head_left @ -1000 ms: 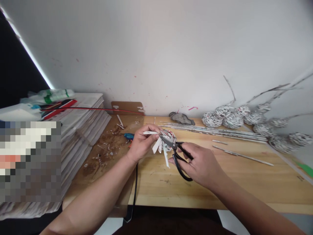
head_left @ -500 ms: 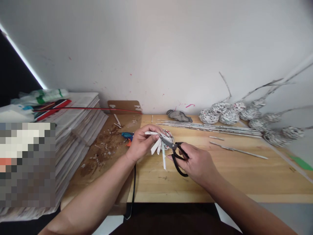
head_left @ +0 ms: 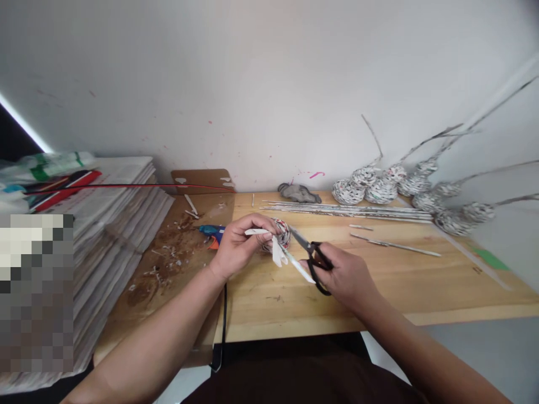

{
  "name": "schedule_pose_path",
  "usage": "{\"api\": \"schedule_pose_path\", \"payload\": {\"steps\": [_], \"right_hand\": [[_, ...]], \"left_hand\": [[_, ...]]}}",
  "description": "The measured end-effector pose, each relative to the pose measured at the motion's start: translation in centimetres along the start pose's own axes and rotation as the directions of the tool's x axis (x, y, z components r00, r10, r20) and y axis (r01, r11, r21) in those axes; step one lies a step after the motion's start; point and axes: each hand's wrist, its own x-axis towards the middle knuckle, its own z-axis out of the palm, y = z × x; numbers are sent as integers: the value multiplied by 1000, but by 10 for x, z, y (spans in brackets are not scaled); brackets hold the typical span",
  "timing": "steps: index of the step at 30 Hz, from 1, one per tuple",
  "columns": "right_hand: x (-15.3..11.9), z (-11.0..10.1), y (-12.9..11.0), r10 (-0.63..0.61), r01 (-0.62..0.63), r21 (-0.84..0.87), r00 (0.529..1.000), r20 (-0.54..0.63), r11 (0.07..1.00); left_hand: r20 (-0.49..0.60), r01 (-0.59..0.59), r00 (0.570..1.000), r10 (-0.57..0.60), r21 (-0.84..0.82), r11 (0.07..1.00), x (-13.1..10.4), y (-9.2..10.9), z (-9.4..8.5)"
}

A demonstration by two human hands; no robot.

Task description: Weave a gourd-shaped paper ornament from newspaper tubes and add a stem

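Observation:
My left hand pinches a white paper strip of a small woven newspaper ball. Behind the fingers the ball is partly hidden. Several loose paper ends hang from it, and one long end slants toward my right hand. That hand is closed round the black handles of a pair of scissors. The blades point up and left, just right of the ball, and look nearly together. Whether the right fingers also touch the long paper end, I cannot make out.
A blue glue gun lies left of my left hand. Tall newspaper stacks stand at left beside paper scraps. Rolled paper sticks, a grey glove and several woven gourd shapes with stems line the back.
The scissors have moved off the paper strips to the right, and their blades have come clear. The long paper end now slants right instead of hanging down. The view has shifted slightly.

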Motion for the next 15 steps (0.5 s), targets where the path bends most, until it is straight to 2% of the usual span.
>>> {"api": "schedule_pose_path", "payload": {"steps": [5, 8, 10, 11, 13, 14, 15], "right_hand": [[2, -14, 41, 140, -101, -293, 983, 115, 951], [7, -20, 69, 145, -94, -325, 980, 138, 941], [13, -23, 77, 95, -67, -282, 992, 87, 957], [17, -24, 75, 58, -48, -241, 998, 34, 969], [26, -23, 57, 9, -16, -81, 996, -90, 997], [31, -20, 41, 6, 1, 48, 991, -137, 999], [37, -17, 22, 39, -11, 219, 991, -126, 976]], "left_hand": [[-13, -42, 999, 42, -28, 999, 2, 1, -2], [-42, -24, 999, 20, -88, 996, 3, 0, -1], [-97, 13, 995, -27, -139, 990, 2, -2, 1], [-132, 31, 990, -53, -161, 986, 2, -3, 2], [-209, 56, 973, -95, -183, 981, 1, -5, 3], [-244, 64, 964, -107, -180, 982, 0, -6, 4], [-277, 66, 955, -112, -169, 983, 0, -7, 5]]}}
